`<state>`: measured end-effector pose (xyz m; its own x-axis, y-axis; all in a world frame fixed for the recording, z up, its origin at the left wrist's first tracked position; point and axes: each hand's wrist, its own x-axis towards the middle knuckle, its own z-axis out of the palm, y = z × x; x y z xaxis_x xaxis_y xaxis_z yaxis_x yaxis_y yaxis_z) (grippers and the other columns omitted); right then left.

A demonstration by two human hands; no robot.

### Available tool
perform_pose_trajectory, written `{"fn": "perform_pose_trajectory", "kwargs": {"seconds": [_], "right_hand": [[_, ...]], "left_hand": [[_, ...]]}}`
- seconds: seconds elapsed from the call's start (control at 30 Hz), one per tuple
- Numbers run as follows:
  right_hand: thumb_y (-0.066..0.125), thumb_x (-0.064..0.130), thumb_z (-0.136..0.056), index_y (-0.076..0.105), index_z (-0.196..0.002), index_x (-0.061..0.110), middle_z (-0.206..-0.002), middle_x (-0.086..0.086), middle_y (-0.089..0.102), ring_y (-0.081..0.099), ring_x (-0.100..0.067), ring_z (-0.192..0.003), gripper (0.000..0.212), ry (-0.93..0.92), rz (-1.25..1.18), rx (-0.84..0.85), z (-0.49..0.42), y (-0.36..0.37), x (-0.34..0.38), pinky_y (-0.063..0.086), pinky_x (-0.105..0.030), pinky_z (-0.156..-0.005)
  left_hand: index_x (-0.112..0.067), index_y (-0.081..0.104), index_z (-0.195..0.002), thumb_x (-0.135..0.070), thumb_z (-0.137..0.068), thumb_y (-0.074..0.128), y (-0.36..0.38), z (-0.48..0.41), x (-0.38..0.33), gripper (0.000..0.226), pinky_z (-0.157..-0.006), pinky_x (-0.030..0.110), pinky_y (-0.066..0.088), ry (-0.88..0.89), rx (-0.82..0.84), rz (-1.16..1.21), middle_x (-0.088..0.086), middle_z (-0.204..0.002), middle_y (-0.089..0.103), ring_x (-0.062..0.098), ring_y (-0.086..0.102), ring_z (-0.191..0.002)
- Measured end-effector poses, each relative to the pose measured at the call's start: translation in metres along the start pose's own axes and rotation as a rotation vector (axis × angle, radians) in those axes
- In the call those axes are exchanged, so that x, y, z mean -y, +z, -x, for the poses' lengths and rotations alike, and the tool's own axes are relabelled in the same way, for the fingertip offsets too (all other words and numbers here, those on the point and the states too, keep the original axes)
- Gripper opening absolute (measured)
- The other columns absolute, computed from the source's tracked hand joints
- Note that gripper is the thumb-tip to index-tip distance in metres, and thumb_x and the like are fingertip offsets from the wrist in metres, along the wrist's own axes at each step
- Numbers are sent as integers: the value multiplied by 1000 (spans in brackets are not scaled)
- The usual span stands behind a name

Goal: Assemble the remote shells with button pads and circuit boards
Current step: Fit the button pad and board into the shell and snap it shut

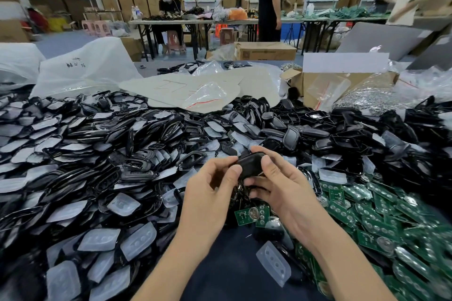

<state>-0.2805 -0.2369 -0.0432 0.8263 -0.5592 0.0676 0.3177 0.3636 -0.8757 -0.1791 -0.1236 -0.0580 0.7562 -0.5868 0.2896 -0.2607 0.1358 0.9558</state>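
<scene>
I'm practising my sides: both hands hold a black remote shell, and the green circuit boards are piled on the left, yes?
Almost. The head view shows the left hand and right hand holding the black remote shell, but the green circuit boards are piled on the right.

No text reads clearly. Black handwritten marks on the white plastic bag (80, 66) far left are upside down and illegible, and the red scrawl on the grey cardboard sheet (181, 88) mid-table is unreadable. White print on the green circuit boards (252, 214) near right and on the carton (265, 52) far behind is too small.
</scene>
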Motion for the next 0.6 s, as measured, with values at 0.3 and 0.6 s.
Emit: {"fn": "perform_pose_trajectory", "kwargs": {"seconds": [0.3,0.6], "right_hand": [[64,24,-88,79,-102,28,-96,-9,74,72,-20,-85,20,-105,78,-48,0,-2,-5,58,-25,-80],[65,25,-88,79,-100,18,-98,-13,75,73,-21,-85,20,18,-88,-87,0,7,-4,59,-25,-76]], "left_hand": [[-36,71,-107,-18,-97,66,1,2,-4,21,-93,33,53,53,4,-21,-11,-105,73,9,67,-104],[-32,70,-109,-14,-96,66,1,2,-3,22,-84,9,45,331,-55,-329,-18,-102,62,0,62,-100]]}}
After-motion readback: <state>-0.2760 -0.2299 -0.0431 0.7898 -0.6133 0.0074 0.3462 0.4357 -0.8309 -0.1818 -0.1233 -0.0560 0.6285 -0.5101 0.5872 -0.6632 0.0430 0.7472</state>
